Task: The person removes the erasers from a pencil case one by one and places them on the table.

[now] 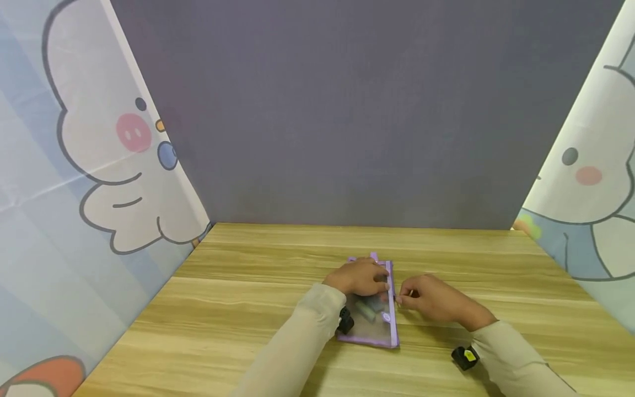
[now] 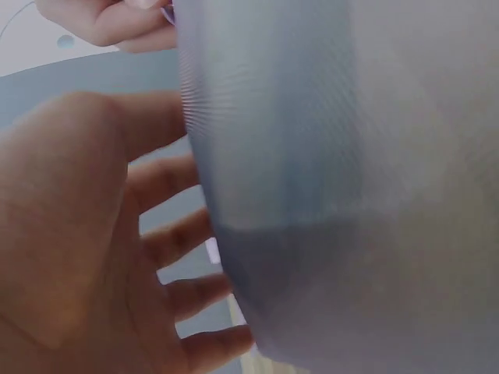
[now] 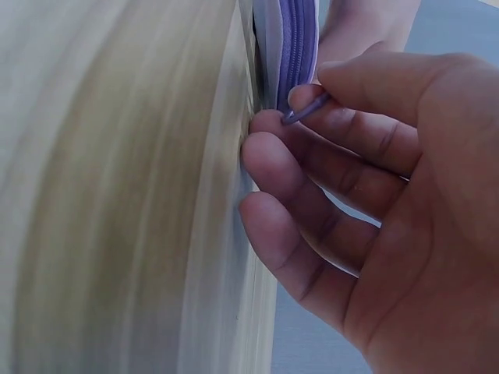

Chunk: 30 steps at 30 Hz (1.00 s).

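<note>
A see-through mesh zipper pouch [image 1: 364, 332] with purple edges lies flat on the table, a greenish, stick-like item [image 1: 366, 311] showing inside it. My left hand [image 1: 361, 277] rests on the upper part of the pouch, its fingers extended across it in the left wrist view. Beside the pouch's right edge, my right hand [image 1: 436, 299] pinches a thin purple zipper pull [image 3: 310, 107] between thumb and forefinger. The purple zipper [image 3: 296, 47] runs up from that pull in the right wrist view. Its other fingers are loosely bent near the tabletop.
The wood-grain table [image 1: 238, 309] stretches out around the pouch. A dark grey panel [image 1: 327, 110] stands along its far edge. Cartoon-printed sheets hang at the left [image 1: 30, 231] and right [image 1: 585, 248] sides.
</note>
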{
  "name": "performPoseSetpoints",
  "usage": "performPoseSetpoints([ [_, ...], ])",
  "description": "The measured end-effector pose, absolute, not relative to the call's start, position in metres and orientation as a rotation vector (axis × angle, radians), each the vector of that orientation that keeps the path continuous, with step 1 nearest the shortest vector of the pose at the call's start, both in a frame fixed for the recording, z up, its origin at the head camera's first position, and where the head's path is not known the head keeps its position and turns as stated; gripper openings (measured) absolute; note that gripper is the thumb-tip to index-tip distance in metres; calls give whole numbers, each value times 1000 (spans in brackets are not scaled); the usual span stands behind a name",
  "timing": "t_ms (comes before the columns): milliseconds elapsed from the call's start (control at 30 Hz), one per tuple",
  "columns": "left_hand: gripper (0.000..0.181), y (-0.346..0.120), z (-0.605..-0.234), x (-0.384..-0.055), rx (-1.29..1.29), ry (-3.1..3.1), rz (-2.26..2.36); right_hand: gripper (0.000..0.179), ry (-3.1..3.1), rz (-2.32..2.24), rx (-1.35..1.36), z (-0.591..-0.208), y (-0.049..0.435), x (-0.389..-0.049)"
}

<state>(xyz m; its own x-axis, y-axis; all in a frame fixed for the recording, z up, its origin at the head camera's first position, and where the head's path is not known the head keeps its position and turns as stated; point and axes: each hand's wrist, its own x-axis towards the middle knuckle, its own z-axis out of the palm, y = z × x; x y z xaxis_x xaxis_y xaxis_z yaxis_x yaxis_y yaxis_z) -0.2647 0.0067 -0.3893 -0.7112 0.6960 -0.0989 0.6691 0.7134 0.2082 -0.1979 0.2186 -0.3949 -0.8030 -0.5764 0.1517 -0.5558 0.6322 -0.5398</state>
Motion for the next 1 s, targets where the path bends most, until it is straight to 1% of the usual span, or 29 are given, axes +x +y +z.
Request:
performPoseSetpoints([
  [133, 52, 4, -385, -260, 1068, 2738, 206, 16, 2812, -899, -974, -397, 217, -198],
  [400, 60, 6, -379, -261, 998, 2639, 239, 14, 2833, -890, -974, -395, 218, -200],
  [800, 60, 7, -381, -268, 896, 2612, 259, 15, 2868, -850, -1026, -397, 214, -200],
  [1000, 61, 5, -382, -267, 902, 2609, 262, 17, 2846, -853, -1017, -395, 212, -196],
])
